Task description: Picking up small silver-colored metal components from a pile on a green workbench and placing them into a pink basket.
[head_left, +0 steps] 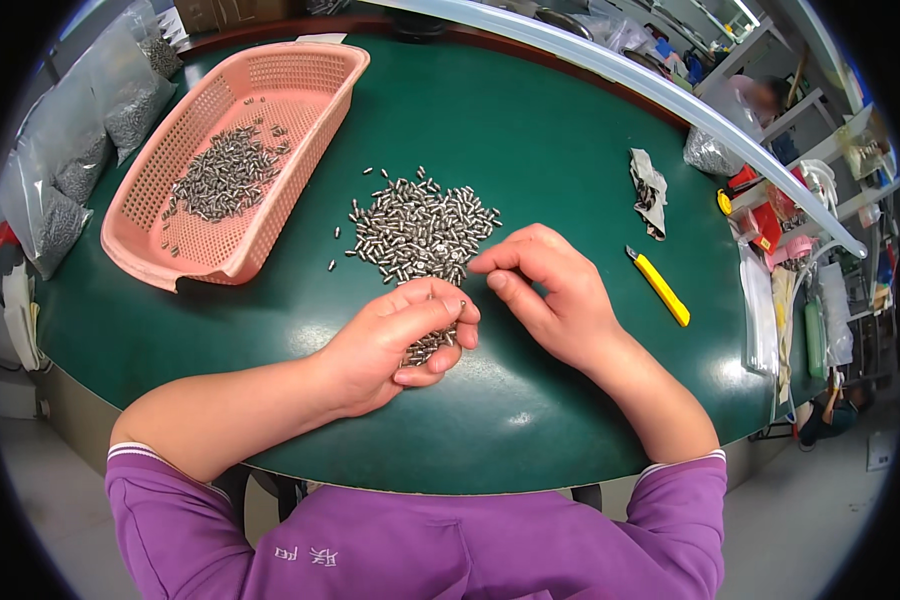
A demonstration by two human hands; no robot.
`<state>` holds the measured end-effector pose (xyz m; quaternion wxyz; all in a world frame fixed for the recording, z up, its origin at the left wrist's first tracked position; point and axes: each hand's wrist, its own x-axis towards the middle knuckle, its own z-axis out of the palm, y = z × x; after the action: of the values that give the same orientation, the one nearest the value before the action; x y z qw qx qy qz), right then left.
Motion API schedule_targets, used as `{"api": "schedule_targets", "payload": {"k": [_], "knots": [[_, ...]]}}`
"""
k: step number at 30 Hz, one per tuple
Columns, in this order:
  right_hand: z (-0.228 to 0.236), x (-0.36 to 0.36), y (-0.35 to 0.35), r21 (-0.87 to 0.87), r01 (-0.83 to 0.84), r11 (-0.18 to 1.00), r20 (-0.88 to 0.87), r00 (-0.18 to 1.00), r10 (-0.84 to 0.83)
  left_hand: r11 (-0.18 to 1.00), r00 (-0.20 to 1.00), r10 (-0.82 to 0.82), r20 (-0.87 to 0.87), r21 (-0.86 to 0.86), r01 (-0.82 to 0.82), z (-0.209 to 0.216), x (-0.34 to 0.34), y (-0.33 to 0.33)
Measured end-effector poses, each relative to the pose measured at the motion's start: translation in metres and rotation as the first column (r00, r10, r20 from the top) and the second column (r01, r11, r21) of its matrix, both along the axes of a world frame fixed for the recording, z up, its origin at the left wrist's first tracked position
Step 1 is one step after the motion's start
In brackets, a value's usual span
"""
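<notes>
Your left hand [395, 340] cups a clutch of metal pins [428, 347]; your right hand [545, 290] pinches empty beside it. Pile of pins [420, 230] lies just ahead, nearer your right.

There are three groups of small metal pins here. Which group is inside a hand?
The bunch in the left hand, cupped in its palm. The big pile of pins lies loose on the green table, and the third group sits in the pink basket.

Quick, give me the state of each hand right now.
Left hand: curled shut around a handful of small metal pins.
Right hand: thumb and forefinger pinched together beside the pin pile; whether they hold a pin cannot be told.
</notes>
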<state>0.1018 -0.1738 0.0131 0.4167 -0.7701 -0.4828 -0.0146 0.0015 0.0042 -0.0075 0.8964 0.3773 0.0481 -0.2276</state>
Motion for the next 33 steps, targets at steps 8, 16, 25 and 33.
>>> {"api": "schedule_targets", "payload": {"k": [8,16,25,33], "knots": [[-0.013,0.006,0.000,-0.127,0.083,0.988,0.123,0.990,-0.067,1.000,1.000,0.002,-0.019,-0.003,-0.002,0.001,0.000,0.002],[-0.018,0.011,0.000,-0.160,0.112,0.981,0.212,0.974,-0.076,1.000,1.000,-0.007,-0.001,-0.005,0.007,0.001,0.000,0.001],[-0.018,0.009,0.002,-0.148,0.174,0.974,0.080,0.983,-0.164,1.000,0.999,-0.017,-0.032,-0.001,0.017,0.000,0.001,0.002],[-0.007,0.005,-0.002,-0.186,0.094,0.978,-0.021,0.995,-0.100,1.000,1.000,-0.012,-0.013,-0.004,0.012,0.002,0.001,0.001]]}}
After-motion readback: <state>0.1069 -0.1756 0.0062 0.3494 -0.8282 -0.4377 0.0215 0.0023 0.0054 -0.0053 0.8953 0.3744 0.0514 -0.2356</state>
